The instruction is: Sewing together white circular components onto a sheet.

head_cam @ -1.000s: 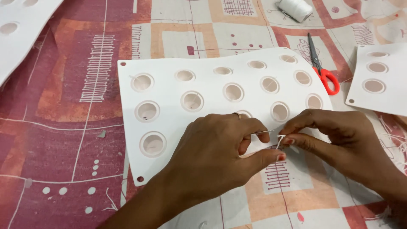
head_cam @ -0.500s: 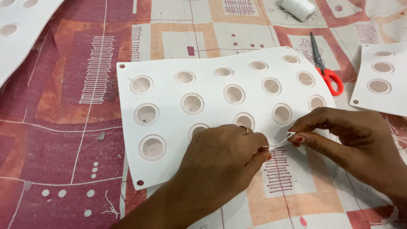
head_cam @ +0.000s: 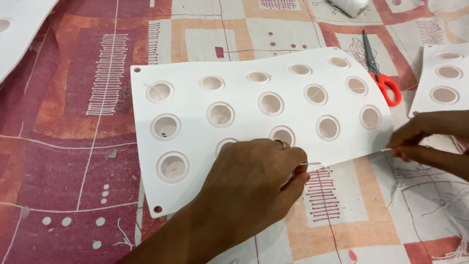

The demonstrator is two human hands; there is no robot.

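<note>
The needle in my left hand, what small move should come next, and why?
Probably keep drawing the white thread taut with the right hand while the left hand steadies the needle: the thread runs between the hands over the white mould's edge.

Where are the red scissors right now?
The red scissors lie shut on the patterned cloth at the upper right of the head view, between the big white mould and a smaller white mould.

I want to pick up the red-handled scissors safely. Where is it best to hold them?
Probably by the red loops at the near end of the scissors, coming from the near right. They lie flat and closed, blades pointing away, beside the white mould.
</note>
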